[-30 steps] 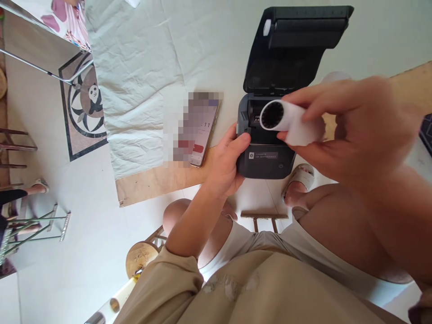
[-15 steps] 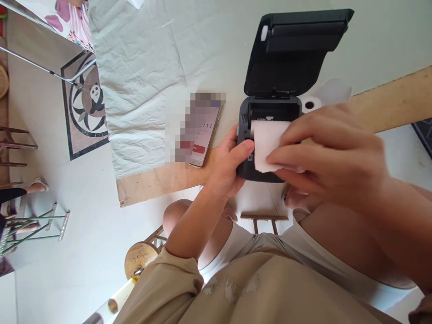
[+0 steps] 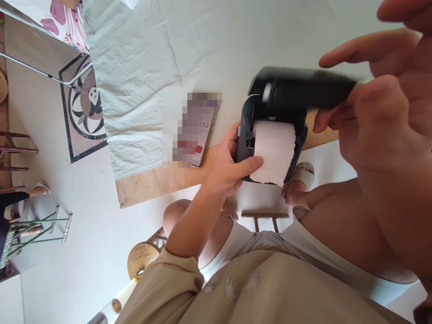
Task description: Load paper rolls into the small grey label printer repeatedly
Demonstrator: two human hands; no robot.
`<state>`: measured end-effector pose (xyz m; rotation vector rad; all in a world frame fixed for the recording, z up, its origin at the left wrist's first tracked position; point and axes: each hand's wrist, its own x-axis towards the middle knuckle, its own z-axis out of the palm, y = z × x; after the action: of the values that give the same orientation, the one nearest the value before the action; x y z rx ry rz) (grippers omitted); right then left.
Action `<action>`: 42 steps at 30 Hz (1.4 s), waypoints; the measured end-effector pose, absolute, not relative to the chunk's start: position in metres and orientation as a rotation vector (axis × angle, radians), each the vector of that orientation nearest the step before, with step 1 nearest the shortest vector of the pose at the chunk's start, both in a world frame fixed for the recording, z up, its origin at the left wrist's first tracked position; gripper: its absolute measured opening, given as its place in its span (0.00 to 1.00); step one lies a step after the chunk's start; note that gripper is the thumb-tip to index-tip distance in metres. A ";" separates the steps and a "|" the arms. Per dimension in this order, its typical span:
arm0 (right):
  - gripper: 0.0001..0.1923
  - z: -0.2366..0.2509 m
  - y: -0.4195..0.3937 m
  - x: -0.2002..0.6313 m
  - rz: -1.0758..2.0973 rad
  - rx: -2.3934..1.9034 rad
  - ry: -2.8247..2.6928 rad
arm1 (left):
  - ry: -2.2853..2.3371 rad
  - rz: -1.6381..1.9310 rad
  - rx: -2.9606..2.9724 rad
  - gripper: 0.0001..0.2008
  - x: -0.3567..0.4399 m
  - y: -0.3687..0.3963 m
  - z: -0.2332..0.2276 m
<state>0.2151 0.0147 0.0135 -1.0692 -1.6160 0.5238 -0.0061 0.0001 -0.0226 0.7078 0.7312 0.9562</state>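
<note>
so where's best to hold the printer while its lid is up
The printer is probably best held by its left wall, coming from the left, as the left hand does. The tilted lid overhangs the far end and the paper covers much of the near end. The thumb tip overlaps the paper's left edge, so keeping it on the rim may be better.

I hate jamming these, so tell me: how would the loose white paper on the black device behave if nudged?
The white paper would probably flex rather than stay stiff, since it looks thin and drapes over the black device. Its ragged edge suggests it tears easily. The left hand's thumb, over one side, might limit sliding.
</note>
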 end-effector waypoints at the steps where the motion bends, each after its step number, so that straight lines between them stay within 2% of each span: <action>1: 0.20 0.013 0.014 0.214 0.517 -1.086 -1.626 | 0.737 0.964 0.712 0.32 -0.006 -0.001 -0.023; 5: 0.22 0.009 0.009 0.208 0.640 -1.165 -1.845 | 0.713 0.984 0.731 0.32 -0.009 -0.004 -0.024; 11: 0.27 0.009 0.002 0.194 0.778 -1.044 -1.964 | 0.697 0.955 0.800 0.33 -0.012 -0.005 -0.020; 19: 0.28 0.005 0.001 0.189 0.634 -0.955 -2.020 | 0.691 0.977 0.899 0.21 -0.013 -0.003 -0.008; 24: 0.30 0.001 0.002 0.191 0.624 -0.995 -2.028 | 0.751 1.001 0.930 0.21 -0.012 -0.001 -0.010; 29: 0.29 0.002 0.003 0.200 0.337 -1.071 -2.117 | 0.798 0.981 0.783 0.25 -0.009 0.004 -0.008; 31: 0.28 0.003 0.003 0.202 0.351 -1.059 -2.109 | 0.875 1.001 0.691 0.28 -0.007 0.007 -0.007; 35: 0.31 0.006 0.001 0.202 0.474 -1.101 -2.085 | 0.986 1.053 0.577 0.23 -0.004 0.009 -0.010; 42: 0.36 0.011 -0.002 0.201 0.533 -1.104 -2.115 | 0.897 1.054 0.707 0.16 -0.009 0.008 -0.017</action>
<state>0.2007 -0.0025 0.0114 -1.1040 -2.1150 0.5329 -0.0093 0.0078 -0.0172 0.7072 0.8969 1.0541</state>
